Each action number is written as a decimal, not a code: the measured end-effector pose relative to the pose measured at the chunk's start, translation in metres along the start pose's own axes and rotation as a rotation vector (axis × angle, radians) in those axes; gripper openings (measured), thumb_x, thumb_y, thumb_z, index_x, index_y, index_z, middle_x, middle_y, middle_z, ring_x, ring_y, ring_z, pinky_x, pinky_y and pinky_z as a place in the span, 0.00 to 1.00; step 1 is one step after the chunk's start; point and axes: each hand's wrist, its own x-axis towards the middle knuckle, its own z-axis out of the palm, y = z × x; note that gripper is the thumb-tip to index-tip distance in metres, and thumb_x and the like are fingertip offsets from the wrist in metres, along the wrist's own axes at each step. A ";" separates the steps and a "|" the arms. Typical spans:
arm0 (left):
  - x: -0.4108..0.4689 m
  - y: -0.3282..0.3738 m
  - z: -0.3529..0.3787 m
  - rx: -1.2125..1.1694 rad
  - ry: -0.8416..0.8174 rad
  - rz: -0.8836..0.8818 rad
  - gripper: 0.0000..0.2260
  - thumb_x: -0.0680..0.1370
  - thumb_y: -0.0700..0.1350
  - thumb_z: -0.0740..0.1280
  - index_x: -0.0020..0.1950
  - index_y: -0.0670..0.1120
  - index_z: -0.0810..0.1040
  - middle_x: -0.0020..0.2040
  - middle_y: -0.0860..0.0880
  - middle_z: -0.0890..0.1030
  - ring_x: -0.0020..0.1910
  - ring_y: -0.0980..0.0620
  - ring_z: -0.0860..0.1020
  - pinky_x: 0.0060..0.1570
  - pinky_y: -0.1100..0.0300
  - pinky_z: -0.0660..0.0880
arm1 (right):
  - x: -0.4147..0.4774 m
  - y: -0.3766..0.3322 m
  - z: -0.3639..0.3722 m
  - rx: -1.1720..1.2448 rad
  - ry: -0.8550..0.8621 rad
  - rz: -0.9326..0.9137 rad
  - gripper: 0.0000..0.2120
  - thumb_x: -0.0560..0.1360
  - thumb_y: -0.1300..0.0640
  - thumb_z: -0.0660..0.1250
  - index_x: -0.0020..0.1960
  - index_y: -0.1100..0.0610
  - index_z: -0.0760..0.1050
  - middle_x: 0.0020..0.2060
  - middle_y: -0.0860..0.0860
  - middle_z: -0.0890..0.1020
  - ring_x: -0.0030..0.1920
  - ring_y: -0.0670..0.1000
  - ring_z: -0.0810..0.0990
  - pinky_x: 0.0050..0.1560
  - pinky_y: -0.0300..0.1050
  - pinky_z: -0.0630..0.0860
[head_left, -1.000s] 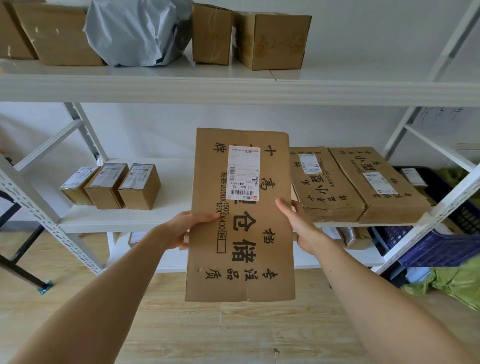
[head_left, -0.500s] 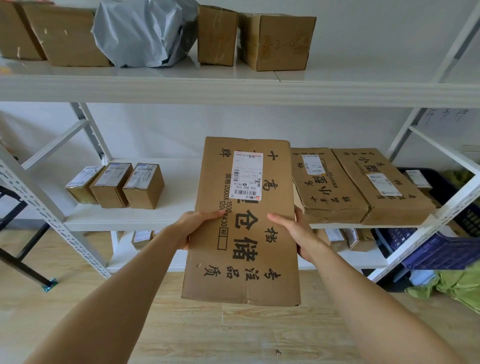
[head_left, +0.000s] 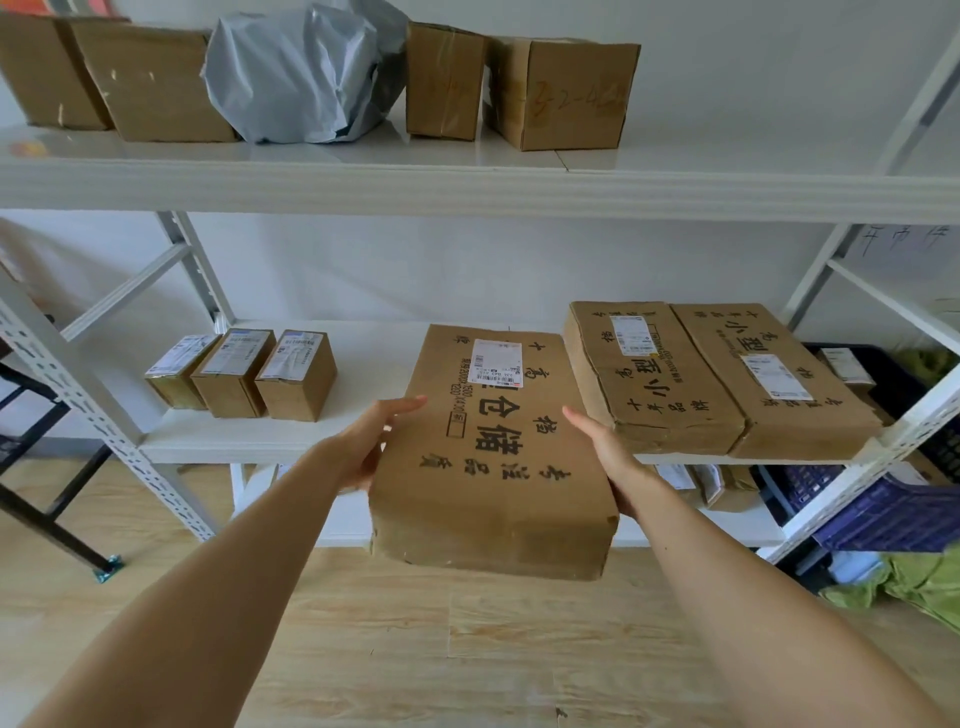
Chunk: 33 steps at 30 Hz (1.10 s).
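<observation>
1. Two hands hold one cardboard box (head_left: 493, 467) by its sides: left hand (head_left: 363, 452) and right hand (head_left: 610, 457) each lay the thumb on top, other fingers hidden below.
2. The box hangs tilted before the white middle shelf (head_left: 363, 364), just beside two flat boxes (head_left: 717, 379).
3. Wooden floor (head_left: 467, 649) lies below.
</observation>
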 end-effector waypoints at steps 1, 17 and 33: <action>-0.001 0.005 -0.001 -0.005 0.006 0.008 0.23 0.77 0.56 0.67 0.63 0.39 0.78 0.50 0.40 0.85 0.44 0.42 0.84 0.48 0.52 0.80 | 0.000 -0.001 -0.003 0.050 -0.022 -0.002 0.15 0.82 0.44 0.58 0.57 0.52 0.77 0.43 0.49 0.86 0.43 0.49 0.84 0.44 0.44 0.76; -0.020 0.034 -0.002 -0.044 -0.069 0.230 0.45 0.54 0.75 0.75 0.60 0.44 0.80 0.51 0.45 0.84 0.50 0.46 0.83 0.48 0.51 0.81 | -0.011 -0.050 -0.001 0.129 0.188 -0.075 0.33 0.75 0.26 0.52 0.42 0.54 0.80 0.38 0.54 0.86 0.41 0.55 0.85 0.46 0.51 0.80; -0.021 0.076 0.020 0.127 0.271 0.360 0.32 0.64 0.54 0.82 0.64 0.47 0.73 0.54 0.47 0.83 0.48 0.46 0.84 0.41 0.52 0.81 | -0.050 -0.089 0.031 -0.182 0.153 -0.326 0.28 0.73 0.48 0.75 0.66 0.55 0.67 0.50 0.45 0.73 0.64 0.48 0.69 0.71 0.51 0.62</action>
